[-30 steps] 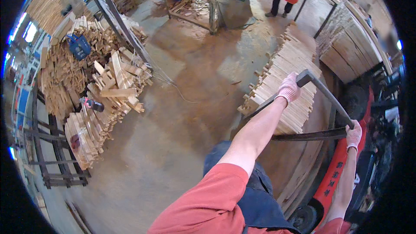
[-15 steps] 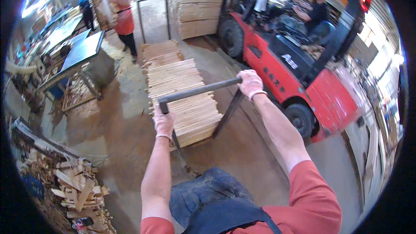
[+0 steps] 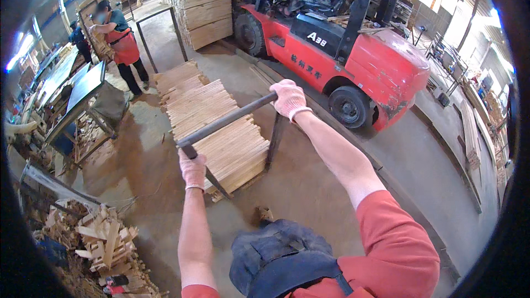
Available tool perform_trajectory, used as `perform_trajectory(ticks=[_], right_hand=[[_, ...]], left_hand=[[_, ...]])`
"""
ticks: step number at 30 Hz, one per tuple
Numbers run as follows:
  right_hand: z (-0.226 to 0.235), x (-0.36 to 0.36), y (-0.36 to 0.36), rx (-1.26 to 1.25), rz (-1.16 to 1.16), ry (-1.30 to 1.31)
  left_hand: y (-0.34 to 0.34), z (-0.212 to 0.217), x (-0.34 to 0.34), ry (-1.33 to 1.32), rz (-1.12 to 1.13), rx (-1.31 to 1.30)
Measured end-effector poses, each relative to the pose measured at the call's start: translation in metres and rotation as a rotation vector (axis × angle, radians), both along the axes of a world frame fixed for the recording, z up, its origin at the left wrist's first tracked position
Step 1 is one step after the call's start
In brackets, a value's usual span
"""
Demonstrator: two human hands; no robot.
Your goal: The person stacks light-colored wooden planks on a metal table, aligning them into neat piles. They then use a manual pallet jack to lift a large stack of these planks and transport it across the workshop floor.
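A dark metal push bar (image 3: 226,123) of a trolley runs slantwise in front of me. My left hand (image 3: 192,170), in a pale pink work glove, is closed around the upright just under the bar's left corner. At the other corner my right hand (image 3: 289,99), gloved alike, wraps over the bar. Beyond the bar, a long load of light wooden slats (image 3: 212,118) lies stacked flat in rows between this frame and another dark frame (image 3: 160,38) at the far end. The trolley's base is hidden under the slats.
A red forklift (image 3: 331,60) with a seated person stands close on the right, beside large bundled boards (image 3: 201,14). Scrap wood (image 3: 105,243) is heaped at the lower left. A worktable (image 3: 85,91) and a person in a red apron (image 3: 121,47) are at the far left.
The view has swung, so forklift, trolley and load sit further left in the picture. Both hands keep their hold on the trolley frame. The forklift's rear end shows more fully.
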State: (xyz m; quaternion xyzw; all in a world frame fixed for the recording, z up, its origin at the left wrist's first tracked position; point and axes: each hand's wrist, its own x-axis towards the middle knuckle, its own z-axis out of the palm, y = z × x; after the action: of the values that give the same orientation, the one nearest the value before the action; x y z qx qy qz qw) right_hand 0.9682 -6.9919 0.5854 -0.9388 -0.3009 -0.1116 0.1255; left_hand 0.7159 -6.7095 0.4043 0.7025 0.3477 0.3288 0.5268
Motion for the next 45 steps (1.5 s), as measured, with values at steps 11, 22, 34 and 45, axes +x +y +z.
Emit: perform_trajectory(ticks=[11, 22, 34, 45], right_hand=[[-0.155, -0.339, -0.101, 0.443, 0.339, 1.071], [-0.171, -0.441, -0.07, 0.841, 0.473, 1.09], [-0.149, -0.526, -0.032, 0.668, 0.446, 1.288], [-0.097, -0.773, 0.02, 1.261, -0.068, 0.971]], left_hand=[[-0.221, 0.086, -0.165, 0.43, -0.168, 0.177], [-0.302, 0.016, -0.464, 0.059, -0.063, -0.088], [-0.66, -0.184, -1.042, 1.046, 0.147, -0.551], [-0.47, -0.028, -1.269, 0.384, 0.94, -1.217]])
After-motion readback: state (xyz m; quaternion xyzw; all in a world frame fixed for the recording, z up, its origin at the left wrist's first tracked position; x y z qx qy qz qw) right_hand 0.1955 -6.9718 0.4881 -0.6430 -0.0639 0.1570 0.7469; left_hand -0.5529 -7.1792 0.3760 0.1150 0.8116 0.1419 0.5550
